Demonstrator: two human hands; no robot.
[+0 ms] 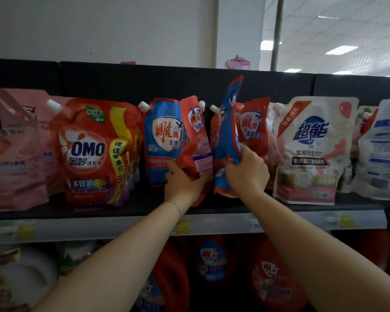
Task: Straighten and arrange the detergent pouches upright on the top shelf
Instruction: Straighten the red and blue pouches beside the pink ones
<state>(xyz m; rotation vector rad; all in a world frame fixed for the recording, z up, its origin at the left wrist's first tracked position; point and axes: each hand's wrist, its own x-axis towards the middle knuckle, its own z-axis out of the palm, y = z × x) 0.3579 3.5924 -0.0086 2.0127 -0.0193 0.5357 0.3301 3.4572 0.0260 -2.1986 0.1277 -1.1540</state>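
Detergent pouches stand in a row on the top shelf (122, 212). My left hand (181, 182) grips the lower edge of a red pouch (195, 140) that leans in front of a blue pouch (160, 140). My right hand (245, 171) grips a blue and red pouch (226, 131), held edge-on and tilted, its top reaching above the others. Another red pouch (253, 128) stands behind it. Left of these is an orange OMO pouch (92, 152), and right of them a white pouch (311, 149).
Pink pouches (14, 149) fill the shelf's left end and a white and blue pouch (383, 152) the right end. A price rail (99, 226) runs along the shelf front. Red detergent jugs (270, 280) sit on the shelf below. A black back panel (144, 82) stands behind the pouches.
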